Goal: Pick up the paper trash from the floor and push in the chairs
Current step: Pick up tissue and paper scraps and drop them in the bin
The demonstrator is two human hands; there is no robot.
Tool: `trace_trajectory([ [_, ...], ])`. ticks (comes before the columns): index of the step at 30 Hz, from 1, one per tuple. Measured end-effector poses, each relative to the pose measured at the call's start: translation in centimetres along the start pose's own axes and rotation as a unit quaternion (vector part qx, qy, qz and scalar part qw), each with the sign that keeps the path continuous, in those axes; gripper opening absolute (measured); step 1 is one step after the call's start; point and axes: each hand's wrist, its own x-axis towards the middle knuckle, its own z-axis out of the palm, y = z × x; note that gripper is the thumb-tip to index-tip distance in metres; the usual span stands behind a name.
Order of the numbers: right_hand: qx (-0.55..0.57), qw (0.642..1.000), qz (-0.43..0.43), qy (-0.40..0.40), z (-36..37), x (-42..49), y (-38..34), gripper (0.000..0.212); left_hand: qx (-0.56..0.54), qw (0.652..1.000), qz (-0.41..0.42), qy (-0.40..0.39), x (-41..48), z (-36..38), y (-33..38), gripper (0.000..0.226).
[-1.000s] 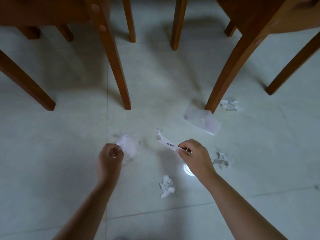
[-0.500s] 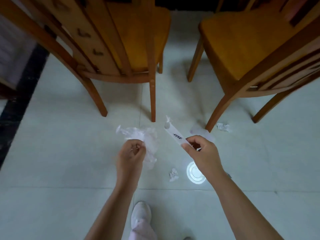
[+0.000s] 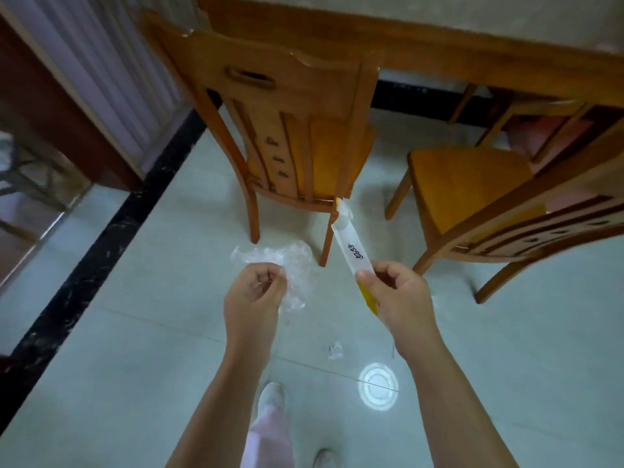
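Note:
My left hand is closed on a crumpled, clear wrapper that bulges out above and to the right of the fist. My right hand pinches a long white and yellow wrapper strip that points up and to the left. A small crumpled paper scrap lies on the floor between my forearms. Two wooden chairs stand ahead: one chair with its back toward me, and a second chair at the right, turned sideways. Both stand out from the table.
The floor is pale tile with a black border strip running along the left. A round bright light reflection shows on the tile. My feet in light shoes are at the bottom. A dark wooden frame stands at the left.
I have risen from near the floor, both hands lifting with the wrappers in them. The view now takes in the chair backs, the seats and the table edge.

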Motion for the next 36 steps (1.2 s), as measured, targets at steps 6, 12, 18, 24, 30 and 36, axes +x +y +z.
trace_trajectory([
  [6, 0.042, 0.997, 0.012, -0.065, -0.2, -6.3, -7.9, 0.010, -0.043, 0.997, 0.012, 0.061, -5.3, -5.7, 7.0, 0.022],
  [12, 0.035, 0.989, 0.001, -0.144, 1.7, -12.1, -12.3, 0.004, -0.081, 0.993, 0.005, 0.088, -10.2, -12.3, 10.4, 0.022],
  [18, 0.071, 0.968, 0.022, -0.239, 6.0, -17.8, -14.7, 0.008, -0.103, 0.984, -0.009, 0.145, -14.1, -19.7, 11.6, 0.021],
  [24, 0.013, 0.947, -0.004, -0.321, 12.5, -24.9, -15.3, 0.017, -0.105, 0.969, -0.009, 0.223, -18.1, -28.9, 12.0, 0.023],
  [30, -0.002, 0.915, 0.000, -0.403, 21.2, -34.3, -15.5, 0.014, -0.107, 0.954, -0.005, 0.281, -22.8, -39.7, 11.3, 0.026],
  [36, -0.052, 0.892, -0.021, -0.449, 29.5, -42.1, -13.8, 0.014, -0.123, 0.929, 0.002, 0.348, -26.5, -49.7, 9.7, 0.026],
])
